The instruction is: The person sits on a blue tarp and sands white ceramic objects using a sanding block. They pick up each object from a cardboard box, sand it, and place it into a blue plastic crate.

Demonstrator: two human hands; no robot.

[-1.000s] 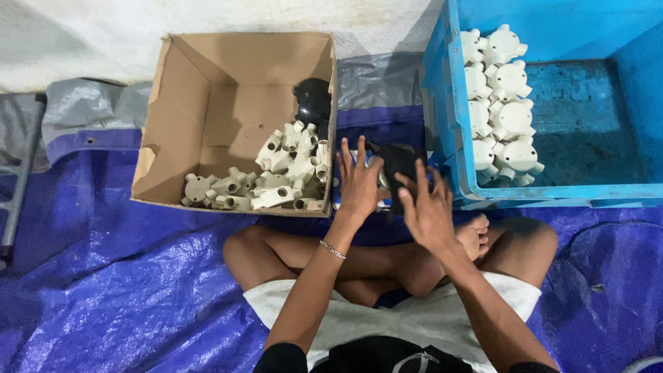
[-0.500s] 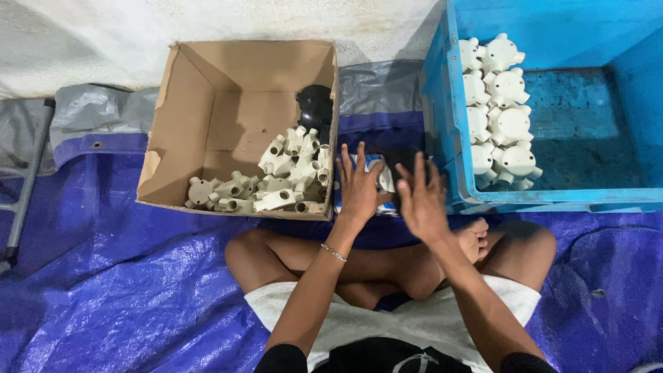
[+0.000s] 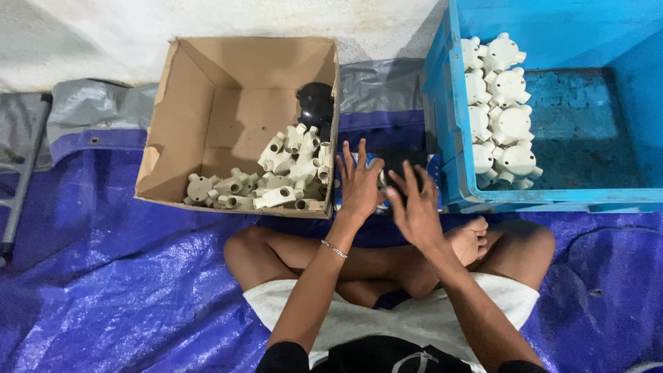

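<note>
I sit cross-legged on a blue tarp. My left hand (image 3: pixel 359 183) and my right hand (image 3: pixel 416 207) hover side by side, fingers stretched and spread, in the gap between a cardboard box (image 3: pixel 207 117) and a blue crate (image 3: pixel 442 131). Under them lies a dark object (image 3: pixel 407 159). A small pale round piece (image 3: pixel 382 179) shows between the two hands; I cannot tell whether either hand grips it. The box holds a heap of white pipe fittings (image 3: pixel 283 173) and a black round part (image 3: pixel 315 103).
The blue crate has rows of white round junction fittings (image 3: pixel 501 110) stacked along its left wall. A grey sheet (image 3: pixel 83 103) and a metal frame (image 3: pixel 17 186) lie at the far left. A pale wall runs along the top.
Both hands have shifted slightly left and down over the dark object, and the right hand has drawn closer to the left. Fingers stay spread throughout.
</note>
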